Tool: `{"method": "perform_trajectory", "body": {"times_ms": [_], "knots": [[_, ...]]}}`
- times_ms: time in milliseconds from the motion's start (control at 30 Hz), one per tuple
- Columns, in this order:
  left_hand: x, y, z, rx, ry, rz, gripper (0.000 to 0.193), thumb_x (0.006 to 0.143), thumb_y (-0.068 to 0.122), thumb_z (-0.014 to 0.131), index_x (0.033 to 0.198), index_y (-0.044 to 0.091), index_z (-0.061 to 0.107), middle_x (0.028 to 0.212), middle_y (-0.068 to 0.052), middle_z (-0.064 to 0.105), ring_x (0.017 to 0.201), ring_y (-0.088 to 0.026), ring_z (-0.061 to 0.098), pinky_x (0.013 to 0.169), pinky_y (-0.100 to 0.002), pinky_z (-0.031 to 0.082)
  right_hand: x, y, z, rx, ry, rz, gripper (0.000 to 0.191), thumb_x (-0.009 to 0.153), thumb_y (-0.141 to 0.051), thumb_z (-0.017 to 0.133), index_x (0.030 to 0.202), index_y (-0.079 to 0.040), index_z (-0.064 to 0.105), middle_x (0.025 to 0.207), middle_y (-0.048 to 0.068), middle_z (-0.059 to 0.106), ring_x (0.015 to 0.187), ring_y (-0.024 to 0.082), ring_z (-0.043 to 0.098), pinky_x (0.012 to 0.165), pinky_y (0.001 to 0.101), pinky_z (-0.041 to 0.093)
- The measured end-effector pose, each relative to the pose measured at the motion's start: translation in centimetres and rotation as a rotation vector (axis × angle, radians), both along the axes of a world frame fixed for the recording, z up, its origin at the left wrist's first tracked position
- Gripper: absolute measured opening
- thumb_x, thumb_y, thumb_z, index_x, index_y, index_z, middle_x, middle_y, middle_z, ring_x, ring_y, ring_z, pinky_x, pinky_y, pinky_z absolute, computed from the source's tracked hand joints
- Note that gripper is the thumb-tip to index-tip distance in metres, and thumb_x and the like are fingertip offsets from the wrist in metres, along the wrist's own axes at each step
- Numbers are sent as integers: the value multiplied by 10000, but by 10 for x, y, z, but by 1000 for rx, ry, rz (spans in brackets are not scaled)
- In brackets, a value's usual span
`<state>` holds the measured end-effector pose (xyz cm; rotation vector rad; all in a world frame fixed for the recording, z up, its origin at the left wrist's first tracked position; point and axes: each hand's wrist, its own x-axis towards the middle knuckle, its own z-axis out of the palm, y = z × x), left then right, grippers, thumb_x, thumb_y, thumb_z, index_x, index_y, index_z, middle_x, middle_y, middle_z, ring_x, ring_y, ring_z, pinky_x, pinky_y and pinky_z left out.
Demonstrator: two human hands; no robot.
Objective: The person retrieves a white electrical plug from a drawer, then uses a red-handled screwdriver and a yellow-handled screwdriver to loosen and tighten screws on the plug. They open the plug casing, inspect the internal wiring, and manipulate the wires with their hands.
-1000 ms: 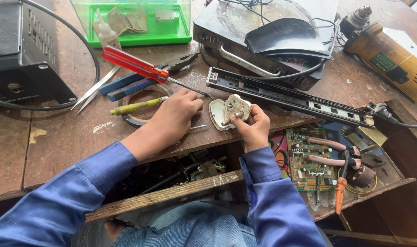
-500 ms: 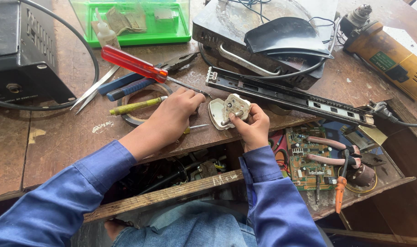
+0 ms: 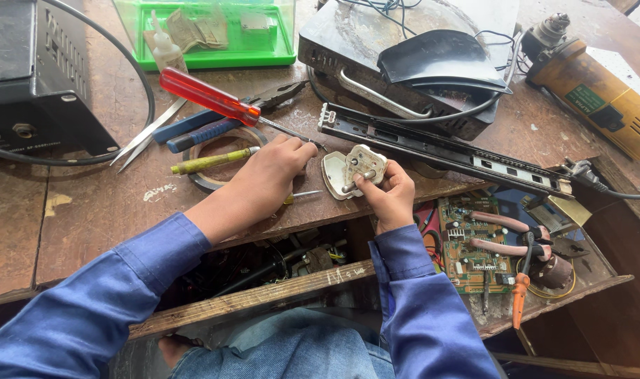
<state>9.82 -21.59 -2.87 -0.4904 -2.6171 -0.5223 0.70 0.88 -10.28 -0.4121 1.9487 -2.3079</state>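
Plug (image 3: 363, 167): pinched in right hand (image 3: 386, 196). Left hand (image 3: 267, 179): curled on table (image 3: 88, 203) at its nine o'clock, contents unseen. Step judged: plug disassembly; screwdriver (image 3: 211, 98), eleven o'clock, likely needed.

A worn wooden workbench (image 3: 88, 231) is showing a rough, stained, matt top. The right hand (image 3: 388, 198) is gripping a cream plastic plug (image 3: 362, 167), its face dull and its pins metal, while the left hand (image 3: 267, 184) is resting on the wood beside the plug's smooth plastic cover (image 3: 332, 175). A screwdriver (image 3: 214, 100) is gleaming with a glossy translucent red plastic handle and a bright steel shaft. A black metal drawer slide (image 3: 439, 147) is looking scuffed. The green plastic tray (image 3: 214, 52) is shining. Both sleeves (image 3: 95, 309) are showing matt blue cloth.
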Motion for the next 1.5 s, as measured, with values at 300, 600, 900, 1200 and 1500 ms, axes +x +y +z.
{"method": "perform_trajectory", "body": {"times_ms": [300,600,900,1200,1500], "knots": [[5,1,7,13,36,54,404,746,-90,648,1138,7,635,1013,-174,626,1003,-384,602,864,-472,508,-7,7,1,9,-61,113,377,822,28,762,1192,23,689,1057,92,763,913,132,720,825,270,576],[8,3,16,-4,152,66,402,735,-85,679,1126,-3,637,1011,-171,609,1026,-365,573,915,-456,482,-12,11,4,-93,-113,182,359,822,32,730,1179,42,700,1063,113,760,939,153,716,879,286,557],[17,25,25,-113,317,-6,529,689,17,699,1207,-48,614,1149,-161,623,1184,-362,519,996,-453,447,-5,19,25,-201,-223,261,352,829,9,695,1177,61,690,1077,131,741,961,182,695,905,311,524],[12,47,20,-50,189,-33,531,666,-6,692,1191,-49,621,1102,-161,631,1150,-373,517,983,-462,427,-5,19,22,-214,-207,253,356,812,7,686,1164,61,691,1083,122,738,995,183,688,938,314,513],[-11,66,5,415,75,-20,223,899,32,675,1121,18,689,984,-157,725,1033,-364,602,921,-446,493,-5,28,23,-326,-269,231,379,826,-15,669,1198,53,666,1116,113,715,1036,195,675,956,326,514]]}}
